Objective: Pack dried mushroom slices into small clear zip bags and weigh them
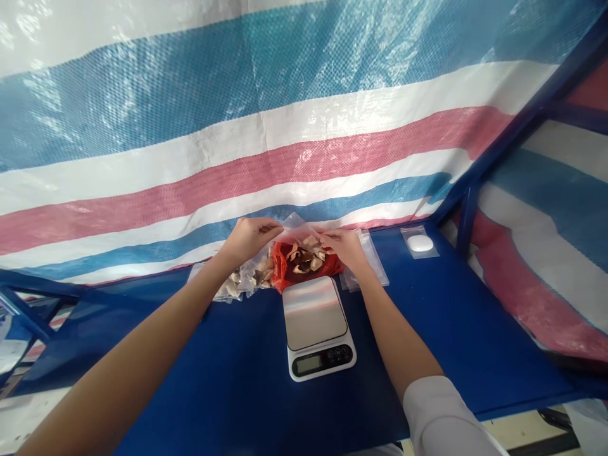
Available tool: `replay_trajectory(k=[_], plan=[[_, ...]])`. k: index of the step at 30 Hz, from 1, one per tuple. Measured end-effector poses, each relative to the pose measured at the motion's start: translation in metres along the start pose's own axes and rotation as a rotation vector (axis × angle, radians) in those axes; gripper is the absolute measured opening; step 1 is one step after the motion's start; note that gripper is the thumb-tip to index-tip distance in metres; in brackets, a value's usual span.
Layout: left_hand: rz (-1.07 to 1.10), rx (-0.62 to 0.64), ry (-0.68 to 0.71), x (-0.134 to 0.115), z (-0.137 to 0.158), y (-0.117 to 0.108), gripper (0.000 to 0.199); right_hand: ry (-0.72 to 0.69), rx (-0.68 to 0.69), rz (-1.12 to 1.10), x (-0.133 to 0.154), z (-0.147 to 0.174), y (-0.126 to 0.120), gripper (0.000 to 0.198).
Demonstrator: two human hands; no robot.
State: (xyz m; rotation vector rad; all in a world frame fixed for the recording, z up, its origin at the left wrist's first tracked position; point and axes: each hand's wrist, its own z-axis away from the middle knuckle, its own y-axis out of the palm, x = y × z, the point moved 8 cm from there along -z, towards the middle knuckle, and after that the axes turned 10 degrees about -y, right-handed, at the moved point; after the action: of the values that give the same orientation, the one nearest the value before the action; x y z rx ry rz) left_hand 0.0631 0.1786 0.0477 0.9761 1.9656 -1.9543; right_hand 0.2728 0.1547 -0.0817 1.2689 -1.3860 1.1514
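Clear plastic spans the gap between the hands: a clear bag (297, 223), which the left hand (281, 228) appears to pinch at one edge between thumb and fingers, with the right hand (323, 239) pinching the opposite side. Exact finger contact is too small to confirm.

Directly below the clear bag, between the two hands and slightly toward the wearer, lies an open red bag (281, 269) of brown dried pieces (306, 259). It spreads mainly sideways, roughly along the line from hand to hand. The right hand is the nearer, its fingertips over the far edge of the pieces; the left hand stands off the near-left rim.

Wearer-side of both hands, just beside the red bag, sits a kitchen scale (316, 316), its pan bare. Below the left hand are filled bags (232, 288). Beside the right hand, outward, lie flat clear bags (375, 259); farther right on the blue tabletop (228, 386), a bagged white oval item (420, 244).
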Motion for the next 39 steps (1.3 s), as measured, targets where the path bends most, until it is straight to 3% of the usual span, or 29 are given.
replay_trajectory(k=[5, 13, 22, 33, 39], plan=[[-0.022, -0.023, 0.02, -0.002, -0.002, 0.003, 0.032, 0.033, -0.011, -0.038, 0.002, 0.002, 0.004, 0.023], [0.016, -0.087, 0.019, -0.003, -0.001, -0.006, 0.035, -0.011, 0.083, 0.029, 0.003, 0.002, 0.012, 0.025], [0.04, -0.046, -0.049, 0.006, 0.0, -0.015, 0.031, 0.082, -0.013, -0.24, 0.01, 0.005, 0.013, 0.029], [0.091, 0.004, -0.067, 0.001, 0.011, -0.029, 0.03, 0.08, 0.065, -0.236, 0.014, 0.008, 0.03, 0.036], [0.172, 0.051, -0.087, 0.001, 0.02, -0.023, 0.035, 0.054, 0.035, -0.261, 0.02, 0.012, 0.021, 0.038]])
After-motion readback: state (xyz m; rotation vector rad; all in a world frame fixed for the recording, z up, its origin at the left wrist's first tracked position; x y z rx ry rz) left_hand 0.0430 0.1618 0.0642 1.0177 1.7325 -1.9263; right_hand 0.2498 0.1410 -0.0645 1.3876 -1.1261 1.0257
